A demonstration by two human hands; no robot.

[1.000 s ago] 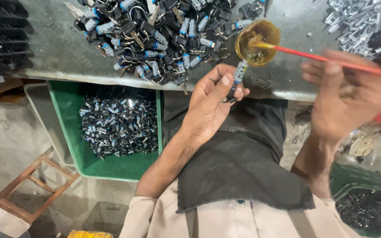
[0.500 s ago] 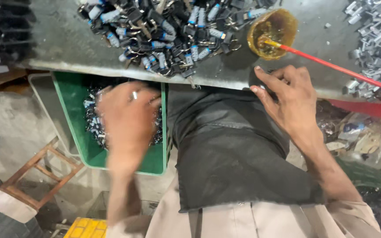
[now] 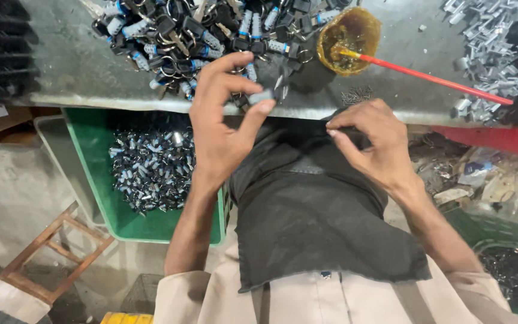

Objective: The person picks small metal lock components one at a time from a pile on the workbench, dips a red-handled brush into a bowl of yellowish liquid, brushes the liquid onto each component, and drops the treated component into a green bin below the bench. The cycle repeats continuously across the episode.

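My left hand [image 3: 223,123] is raised at the near edge of the grey workbench [image 3: 73,66] and pinches a small grey metal lock part [image 3: 263,96] between thumb and forefinger. Just beyond it lies a heap of keys and lock cylinders [image 3: 211,27] with black and blue-white parts. My right hand [image 3: 370,141] rests on the dark cloth [image 3: 313,216] over my lap, fingers curled, pinching the cloth's upper edge. A yellowish cup [image 3: 349,39] with a red-handled brush [image 3: 427,75] stands on the bench beyond my right hand.
A green crate [image 3: 100,198] full of finished small metal parts sits on the floor at the left. Silver metal pieces [image 3: 481,36] lie at the bench's right. A wooden stool [image 3: 43,264] stands lower left, a red tray [image 3: 499,141] and another green crate [image 3: 493,231] at the right.
My left hand came up from over the green crate to the bench edge and now holds a grey lock part. My right hand dropped from the bench edge onto the dark cloth.
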